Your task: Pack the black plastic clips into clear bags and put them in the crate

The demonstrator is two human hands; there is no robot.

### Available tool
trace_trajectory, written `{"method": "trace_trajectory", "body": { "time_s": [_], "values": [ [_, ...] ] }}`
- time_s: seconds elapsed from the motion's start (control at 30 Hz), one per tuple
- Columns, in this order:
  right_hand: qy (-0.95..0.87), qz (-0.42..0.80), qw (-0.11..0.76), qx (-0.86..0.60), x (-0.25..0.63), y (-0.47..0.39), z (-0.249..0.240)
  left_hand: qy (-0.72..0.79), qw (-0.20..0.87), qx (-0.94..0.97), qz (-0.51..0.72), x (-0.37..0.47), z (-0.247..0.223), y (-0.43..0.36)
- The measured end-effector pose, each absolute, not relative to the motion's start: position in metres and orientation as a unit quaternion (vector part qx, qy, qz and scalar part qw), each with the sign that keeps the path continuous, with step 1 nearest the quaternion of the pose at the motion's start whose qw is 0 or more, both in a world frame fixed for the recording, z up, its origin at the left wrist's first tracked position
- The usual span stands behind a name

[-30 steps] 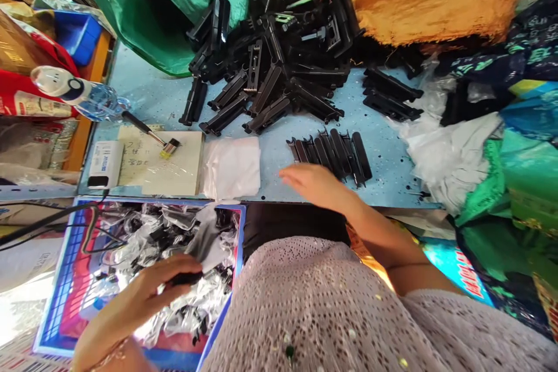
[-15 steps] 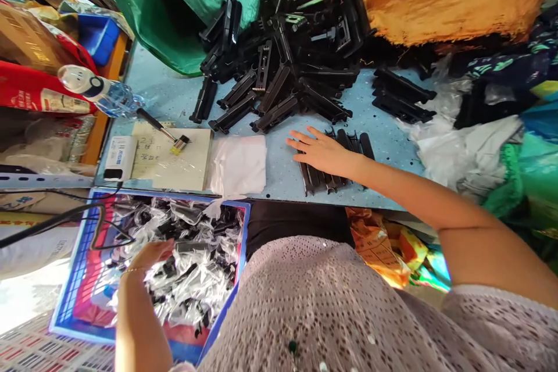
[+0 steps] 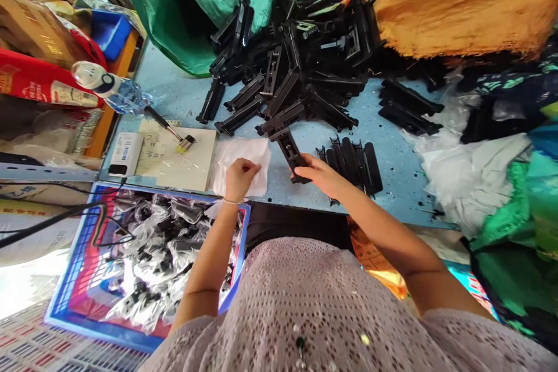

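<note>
Right hand (image 3: 320,174): a black part (image 3: 290,150) is held by its near end.
Left hand (image 3: 240,178): fingertips are brought together over the white plastic bags (image 3: 263,175).
Blue basket (image 3: 65,279): filled with bagged black parts (image 3: 150,267).

Bright, even light covers the surface (image 3: 399,171), with soft shadows; the floor (image 3: 21,279) at lower left is blown out to white. Wide-angle stretching bends the edges, and the right side is perhaps slightly smeared.
</note>
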State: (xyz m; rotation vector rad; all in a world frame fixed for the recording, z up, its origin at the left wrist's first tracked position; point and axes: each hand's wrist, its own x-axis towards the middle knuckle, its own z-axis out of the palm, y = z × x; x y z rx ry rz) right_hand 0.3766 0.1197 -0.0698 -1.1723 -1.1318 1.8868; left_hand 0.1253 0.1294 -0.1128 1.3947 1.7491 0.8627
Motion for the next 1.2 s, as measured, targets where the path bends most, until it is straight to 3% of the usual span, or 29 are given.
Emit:
{"method": "trace_trajectory", "body": {
  "time_s": [0.17,0.27,0.4,0.47,0.6,0.7,0.77,0.93,1.1,1.2],
  "values": [
    [-0.211,0.867,0.306,-0.332,0.322,0.127,-0.084,0.6,0.52,0.401,0.458,0.106,-0.105,0.125],
    [-0.225,0.857,0.296,-0.356,0.302,0.138,-0.093,0.586,0.486,0.421,0.493,0.102,-0.1,0.12],
    [-0.353,0.744,0.365,-0.433,0.312,0.135,-0.097,0.632,0.329,0.589,0.381,0.085,-0.097,0.114],
    [-0.445,0.694,0.372,-0.427,0.323,0.127,-0.092,0.623,0.301,0.647,0.322,0.078,-0.098,0.114],
    [-0.636,0.598,0.234,-0.427,0.335,0.111,-0.08,0.627,0.3,0.651,0.305,0.069,-0.1,0.118],
    [-0.707,0.477,0.159,-0.497,0.334,0.107,-0.08,0.613,0.229,0.693,0.303,0.069,-0.096,0.113],
    [-0.683,0.497,0.178,-0.506,0.33,0.109,-0.086,0.565,0.175,0.754,0.286,0.076,-0.093,0.103],
    [-0.421,0.751,0.287,-0.419,0.32,0.113,-0.097,0.397,0.173,0.856,0.282,0.12,-0.089,0.068],
    [-0.539,0.623,0.341,-0.452,0.325,0.084,-0.08,0.378,0.238,0.848,0.286,0.145,-0.081,0.063],
    [-0.585,0.648,0.34,-0.349,0.331,0.064,-0.058,0.45,0.257,0.794,0.319,0.134,-0.055,0.059]
  ]
}}
